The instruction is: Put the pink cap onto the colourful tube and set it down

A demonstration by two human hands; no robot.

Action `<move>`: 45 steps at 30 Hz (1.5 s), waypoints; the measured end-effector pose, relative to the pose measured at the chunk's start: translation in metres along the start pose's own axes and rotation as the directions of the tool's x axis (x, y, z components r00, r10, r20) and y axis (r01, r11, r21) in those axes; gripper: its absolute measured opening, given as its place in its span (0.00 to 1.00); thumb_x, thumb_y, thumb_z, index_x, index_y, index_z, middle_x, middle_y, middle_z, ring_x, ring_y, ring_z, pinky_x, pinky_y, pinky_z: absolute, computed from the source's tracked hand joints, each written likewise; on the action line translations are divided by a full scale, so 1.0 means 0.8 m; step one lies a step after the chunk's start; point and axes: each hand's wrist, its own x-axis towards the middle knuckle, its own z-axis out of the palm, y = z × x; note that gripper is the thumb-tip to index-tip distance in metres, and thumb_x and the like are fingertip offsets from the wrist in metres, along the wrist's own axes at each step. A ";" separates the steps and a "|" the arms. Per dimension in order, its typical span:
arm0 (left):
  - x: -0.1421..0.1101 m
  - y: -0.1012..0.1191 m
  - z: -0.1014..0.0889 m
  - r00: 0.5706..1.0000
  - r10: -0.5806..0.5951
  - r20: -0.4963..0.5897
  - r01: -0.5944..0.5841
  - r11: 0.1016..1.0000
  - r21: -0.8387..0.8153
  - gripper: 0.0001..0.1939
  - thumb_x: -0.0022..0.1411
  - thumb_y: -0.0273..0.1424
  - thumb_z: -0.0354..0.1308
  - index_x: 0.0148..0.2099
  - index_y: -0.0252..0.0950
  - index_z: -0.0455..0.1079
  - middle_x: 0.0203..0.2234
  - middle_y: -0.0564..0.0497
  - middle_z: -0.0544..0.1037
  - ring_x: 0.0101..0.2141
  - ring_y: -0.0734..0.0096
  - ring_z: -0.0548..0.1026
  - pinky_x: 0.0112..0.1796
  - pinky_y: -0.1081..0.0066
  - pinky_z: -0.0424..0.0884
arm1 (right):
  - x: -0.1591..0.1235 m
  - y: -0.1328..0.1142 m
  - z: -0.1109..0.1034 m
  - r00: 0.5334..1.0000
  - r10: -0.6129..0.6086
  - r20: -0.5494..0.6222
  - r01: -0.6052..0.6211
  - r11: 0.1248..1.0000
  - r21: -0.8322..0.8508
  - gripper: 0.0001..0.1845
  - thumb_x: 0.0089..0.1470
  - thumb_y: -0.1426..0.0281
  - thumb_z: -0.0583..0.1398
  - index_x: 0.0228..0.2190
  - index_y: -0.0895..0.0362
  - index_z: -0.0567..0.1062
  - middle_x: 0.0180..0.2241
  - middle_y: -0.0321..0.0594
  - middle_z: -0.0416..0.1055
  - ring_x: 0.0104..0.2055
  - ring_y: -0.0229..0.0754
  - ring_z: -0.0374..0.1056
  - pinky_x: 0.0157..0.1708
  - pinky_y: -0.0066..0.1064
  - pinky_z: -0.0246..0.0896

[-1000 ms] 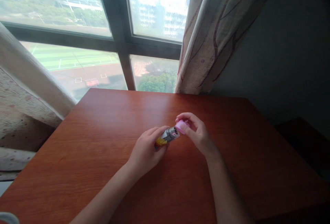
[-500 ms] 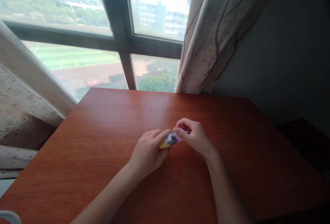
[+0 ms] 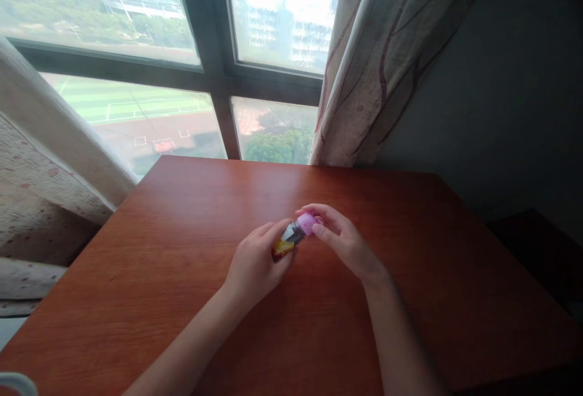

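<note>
Over the middle of the reddish-brown wooden table [image 3: 182, 299], my left hand [image 3: 254, 267] is wrapped round a small tube [image 3: 286, 240] with a yellow, grey and black label, tilted up to the right. My right hand [image 3: 342, 240] pinches the pink cap [image 3: 306, 223] between thumb and fingers, and the cap sits on the tube's upper end. Both hands hover just above the tabletop, and my forearms reach in from the lower edge.
A window with a dark frame [image 3: 214, 80] stands behind the table's far edge. Patterned curtains hang at the right [image 3: 378, 62] and left [image 3: 50, 159]. A dark wall [image 3: 510, 92] lies to the right. The rim of a white cup [image 3: 13, 384] shows at the bottom left.
A second ago the pink cap was held apart from the tube's open end. My right hand brought it onto the tube, and both hands have since lifted and tilted the tube slightly.
</note>
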 end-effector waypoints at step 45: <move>0.003 0.003 0.002 0.982 -0.099 0.160 0.152 0.919 -0.363 0.20 0.57 0.29 0.60 0.53 0.37 0.72 0.40 0.49 0.79 0.39 0.64 0.74 0.42 0.69 0.69 | 0.005 0.021 -0.005 0.997 0.028 -0.070 -0.050 0.945 -0.325 0.19 0.56 0.53 0.61 0.35 0.57 0.75 0.28 0.33 0.69 0.29 0.36 0.63 0.28 0.25 0.57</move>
